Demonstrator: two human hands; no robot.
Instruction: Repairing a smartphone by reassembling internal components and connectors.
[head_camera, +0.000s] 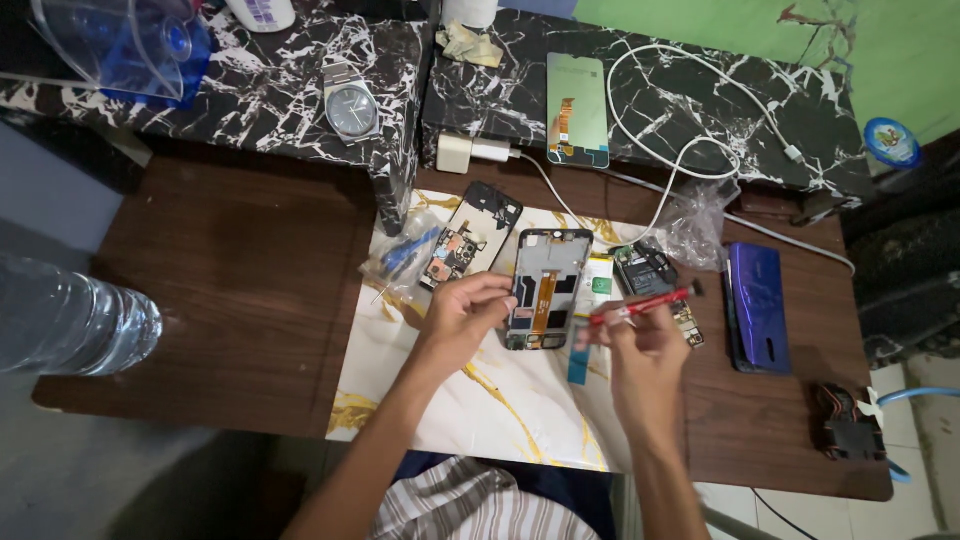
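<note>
At centre of counter (250, 300): a white-and-gold marbled mat (500, 400) carries an opened phone in parts.
Phone frame (545, 290): lies flat on the mat, long axis running 12 to 6 o'clock, inner side up, orange flex strip visible down its middle.
Left hand (465, 315): fingers closed on the frame's left edge, steadying it.
Right hand (640, 365): fingers clamped on a red-handled tool (640, 305), tip aimed toward 9 o'clock at the frame's right edge.
Done, as judged: the phone is already stripped; the inner cover plate (470, 235) sits at 11 o'clock of the frame, a circuit board (645, 270) at 2 o'clock, the blue back cover (757, 305) well apart at 3 o'clock.
Left, as judged: the frame is bare of its board; whether the green-backed screen panel (577, 108) on the black marble shelf (700, 100) belongs to it cannot be told.
Loose items: small bag with blue tools (400, 255) at 10 o'clock; crumpled clear plastic (700, 225) at 2 o'clock.
Edges: near edge of the mat at 6 o'clock meets the person's lap; the shelf step bounds 12 o'clock, with wristwatch (352, 108) and white cable (680, 130).
Open room: bare brown wood toward 9 o'clock, up to a water bottle (70, 320) at the counter's far left.
</note>
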